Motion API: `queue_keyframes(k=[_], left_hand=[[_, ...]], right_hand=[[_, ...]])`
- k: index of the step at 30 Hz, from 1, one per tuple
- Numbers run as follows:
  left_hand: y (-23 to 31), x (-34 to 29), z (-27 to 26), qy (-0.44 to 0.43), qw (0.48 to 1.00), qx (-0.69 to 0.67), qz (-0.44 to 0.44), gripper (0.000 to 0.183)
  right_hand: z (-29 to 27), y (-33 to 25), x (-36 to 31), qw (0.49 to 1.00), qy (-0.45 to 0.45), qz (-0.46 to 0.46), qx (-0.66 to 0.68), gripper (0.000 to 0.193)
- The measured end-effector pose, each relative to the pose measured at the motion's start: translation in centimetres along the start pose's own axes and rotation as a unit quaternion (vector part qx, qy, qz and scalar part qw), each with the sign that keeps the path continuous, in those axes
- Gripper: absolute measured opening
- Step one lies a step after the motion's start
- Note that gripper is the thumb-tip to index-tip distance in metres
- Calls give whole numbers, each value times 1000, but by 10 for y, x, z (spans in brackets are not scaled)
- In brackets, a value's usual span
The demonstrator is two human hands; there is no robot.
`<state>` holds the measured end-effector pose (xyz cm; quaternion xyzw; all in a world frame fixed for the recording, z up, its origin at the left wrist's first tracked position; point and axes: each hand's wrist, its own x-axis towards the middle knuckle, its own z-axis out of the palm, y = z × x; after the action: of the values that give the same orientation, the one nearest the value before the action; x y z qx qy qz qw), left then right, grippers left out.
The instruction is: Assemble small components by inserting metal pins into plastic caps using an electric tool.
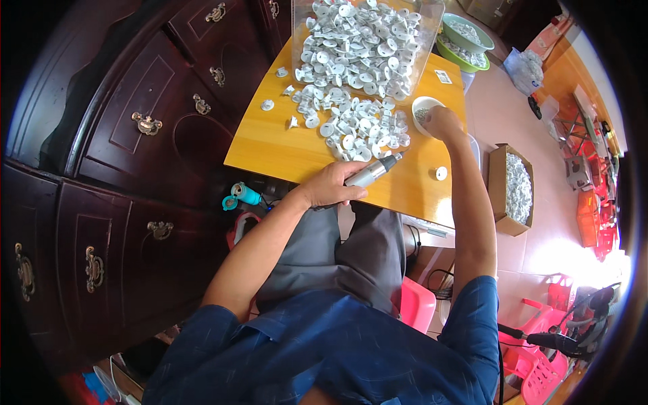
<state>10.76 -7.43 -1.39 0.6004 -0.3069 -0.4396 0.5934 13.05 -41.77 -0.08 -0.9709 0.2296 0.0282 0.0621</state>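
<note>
My left hand (335, 184) is wrapped round a silver-grey electric screwdriver (371, 173), its dark nose and bit pointing up and right over the table's near edge. At the table's right side, my right hand (445, 123) reaches into a white bowl (426, 100) of small metal pieces, probably screws. Its fingers bend together against them; whatever is between the fingertips is hidden. A loose pile of white round plastic parts (361, 125), discs with short stems, lies left of the bowl. One single white part (441, 173) rests below the bowl, near my right forearm.
Behind the pile, a clear plastic bin (420, 57) brims with more white parts on the yellow table (260, 145). Dark wooden drawers (135, 94) stand left. On the floor to the right are stacked basins (466, 34) and a cardboard box (498, 189) of white parts.
</note>
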Motion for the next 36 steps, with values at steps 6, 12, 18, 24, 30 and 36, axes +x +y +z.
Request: queue_keyframes(k=[6,12,18,24,30,36], left_hand=[[-1,1,0,-4,1000,-7,14,67],[2,2,1,-1,1000,12,8,65],[-4,3,2,11,1000,-3,14,63],[-4,2,0,3,1000,19,21,60],[-12,3,-6,-13,999,32,30,60],[-8,3,-1,-9,999,8,41,59]], right_hand=[[-16,-11,-12,1000,-3,-24,2,20],[-5,-2,-2,1000,16,-22,-3,19],[-4,-3,-11,984,105,-14,143,26],[-11,-28,-77,816,91,-2,571,16],[18,-36,-114,741,50,-14,669,15],[34,-36,-125,690,1,9,723,15]])
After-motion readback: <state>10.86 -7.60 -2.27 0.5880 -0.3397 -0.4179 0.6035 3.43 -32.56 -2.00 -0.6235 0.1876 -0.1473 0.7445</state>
